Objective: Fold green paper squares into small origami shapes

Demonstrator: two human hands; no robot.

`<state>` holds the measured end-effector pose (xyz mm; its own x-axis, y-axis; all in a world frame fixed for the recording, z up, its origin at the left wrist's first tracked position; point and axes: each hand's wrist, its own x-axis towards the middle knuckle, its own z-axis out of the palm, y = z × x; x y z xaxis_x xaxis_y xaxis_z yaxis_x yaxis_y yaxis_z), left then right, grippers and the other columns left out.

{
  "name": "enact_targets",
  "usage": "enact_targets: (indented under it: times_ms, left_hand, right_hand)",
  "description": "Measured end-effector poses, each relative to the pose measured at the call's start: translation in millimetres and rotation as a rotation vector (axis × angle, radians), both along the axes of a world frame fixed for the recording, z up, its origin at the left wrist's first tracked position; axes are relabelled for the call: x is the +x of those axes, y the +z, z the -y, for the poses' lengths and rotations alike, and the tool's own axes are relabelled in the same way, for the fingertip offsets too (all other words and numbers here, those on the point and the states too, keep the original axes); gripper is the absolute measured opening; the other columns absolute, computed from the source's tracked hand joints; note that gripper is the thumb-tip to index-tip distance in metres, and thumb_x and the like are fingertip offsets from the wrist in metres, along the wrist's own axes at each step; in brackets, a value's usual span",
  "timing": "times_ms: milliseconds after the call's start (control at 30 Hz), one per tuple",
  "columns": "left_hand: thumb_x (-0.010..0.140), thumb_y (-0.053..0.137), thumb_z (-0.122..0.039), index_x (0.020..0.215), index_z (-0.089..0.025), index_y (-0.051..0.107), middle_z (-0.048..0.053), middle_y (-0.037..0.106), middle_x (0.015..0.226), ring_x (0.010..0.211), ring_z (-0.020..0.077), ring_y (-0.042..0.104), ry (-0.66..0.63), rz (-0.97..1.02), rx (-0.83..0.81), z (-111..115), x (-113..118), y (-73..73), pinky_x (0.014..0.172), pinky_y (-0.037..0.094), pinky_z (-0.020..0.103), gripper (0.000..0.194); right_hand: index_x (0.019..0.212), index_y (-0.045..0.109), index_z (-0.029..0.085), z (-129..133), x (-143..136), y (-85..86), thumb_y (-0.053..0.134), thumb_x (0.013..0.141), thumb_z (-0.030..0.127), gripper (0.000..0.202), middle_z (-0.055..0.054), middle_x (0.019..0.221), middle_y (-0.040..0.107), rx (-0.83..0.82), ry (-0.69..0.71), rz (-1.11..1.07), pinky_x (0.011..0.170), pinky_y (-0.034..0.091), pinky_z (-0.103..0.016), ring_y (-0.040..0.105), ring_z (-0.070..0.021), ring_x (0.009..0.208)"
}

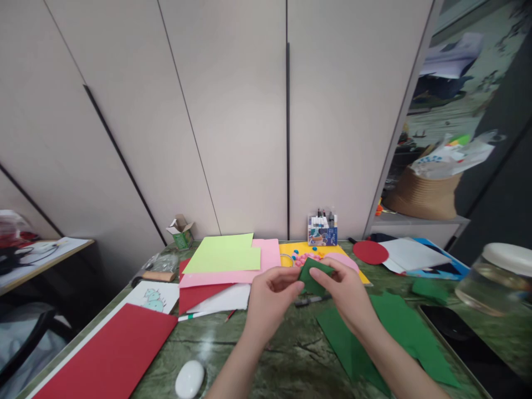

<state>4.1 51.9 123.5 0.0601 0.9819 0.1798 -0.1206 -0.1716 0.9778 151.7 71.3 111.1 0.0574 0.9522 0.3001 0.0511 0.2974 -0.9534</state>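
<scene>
Above the middle of the table, a small dark green piece of paper (310, 276) is held between both hands. My left hand (270, 296) pinches its left edge between thumb and fingers. With thumb on top and fingers behind, my right hand (347, 291) grips its right side; the paper looks folded. Larger green sheets (393, 321) lie on the table under my right forearm, and a small green scrap (430, 289) is farther right. Just beneath the hands lies a dark pen (311, 300). Pink bits (305, 259) sit on a yellow sheet (293, 247) behind the hands.
Red paper (112, 352) and a white mouse (190, 379) lie at left. Light green sheets (224, 255) top a paper stack. Behind stand a marker box (322, 230) and a small carton (182, 233). A black phone-like slab (465, 343) and a lidded jar (494, 280) are at right.
</scene>
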Motion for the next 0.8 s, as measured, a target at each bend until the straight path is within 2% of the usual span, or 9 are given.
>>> enact_targets:
  times_ms: [300, 500, 600, 700, 800]
  left_hand:
    - [0.063, 0.068, -0.017, 0.080, -0.014, 0.070, 0.007, 0.072, 0.080, 0.069, 0.0175, 0.065, 0.041, -0.004, -0.019, -0.5, 1.9, -1.1, 0.064, 0.053, 0.028, 0.018]
    - [0.064, 0.067, -0.017, 0.079, -0.013, 0.070, 0.005, 0.072, 0.073, 0.057, 0.0139, 0.062, 0.068, -0.019, -0.026, 0.4, 3.8, 1.4, 0.060, 0.051, 0.026, 0.016]
    - [0.066, 0.067, -0.019, 0.080, -0.014, 0.070, 0.006, 0.071, 0.074, 0.058, 0.0139, 0.062, 0.065, -0.021, -0.016, 0.5, 2.7, 1.6, 0.060, 0.052, 0.026, 0.016]
    - [0.069, 0.064, -0.025, 0.084, -0.015, 0.070, 0.007, 0.071, 0.083, 0.067, 0.0159, 0.063, 0.015, 0.031, 0.007, -1.0, 0.9, -0.6, 0.062, 0.052, 0.027, 0.018]
    - [0.070, 0.065, -0.027, 0.086, -0.015, 0.069, 0.007, 0.070, 0.084, 0.073, 0.0161, 0.062, -0.019, 0.093, 0.014, -4.7, -1.5, -5.0, 0.061, 0.050, 0.024, 0.021]
  right_hand:
    - [0.073, 0.064, 0.018, -0.8, -1.4, -2.5, 0.066, 0.069, 0.037, 0.020, -0.001, 0.072, 0.061, 0.011, 0.000, -0.027, 0.059, 0.041, -0.026, 0.052, -0.0162, 0.067]
    - [0.078, 0.065, 0.018, -2.7, -1.7, -7.2, 0.065, 0.070, 0.039, 0.022, -0.003, 0.079, 0.062, 0.004, 0.000, -0.066, 0.062, 0.042, -0.027, 0.054, -0.0181, 0.074]
    - [0.078, 0.065, 0.019, -2.3, -1.2, -5.7, 0.064, 0.070, 0.039, 0.022, -0.004, 0.081, 0.062, 0.010, -0.005, -0.052, 0.063, 0.043, -0.027, 0.055, -0.0201, 0.078]
    - [0.076, 0.064, 0.018, -1.3, -1.0, -2.7, 0.065, 0.069, 0.039, 0.021, -0.005, 0.080, 0.062, 0.007, -0.008, -0.026, 0.065, 0.043, -0.028, 0.055, -0.0205, 0.078]
    - [0.072, 0.063, 0.018, 0.3, -1.7, -0.3, 0.066, 0.068, 0.038, 0.021, -0.002, 0.074, 0.061, -0.024, 0.074, -0.021, 0.063, 0.044, -0.027, 0.055, -0.0182, 0.071]
